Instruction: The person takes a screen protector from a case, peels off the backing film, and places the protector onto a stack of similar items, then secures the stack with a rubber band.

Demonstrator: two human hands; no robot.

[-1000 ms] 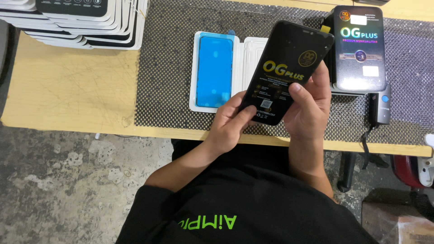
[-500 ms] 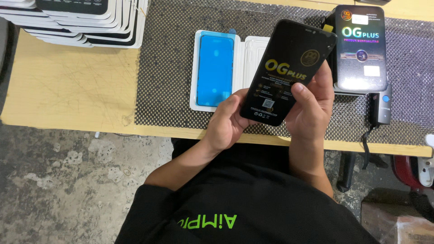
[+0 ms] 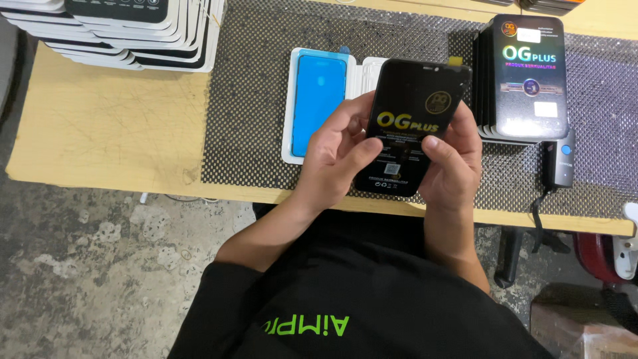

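While both hands grip it, the black phone screen panel (image 3: 413,126) sits tilted above the mesh mat (image 3: 259,100), near the table's (image 3: 100,133) front edge. Left hand (image 3: 335,153) closed on the left edge, thumb across the lower face. Right hand (image 3: 452,163) closed on the right edge + lower corner, thumb on the face. Judgement: panel thin, light, stiff, glass-faced, so prob. fragile & slick w/ film on it; best held by long edges, no flex, no pressing mid-face. White tray (image 3: 292,106) w/ blue film behind it on mat. Stack of black boxes (image 3: 528,80) to the right; small black handheld device (image 3: 561,163) w/ cable just beside stack. More boxes (image 3: 133,33) far left.
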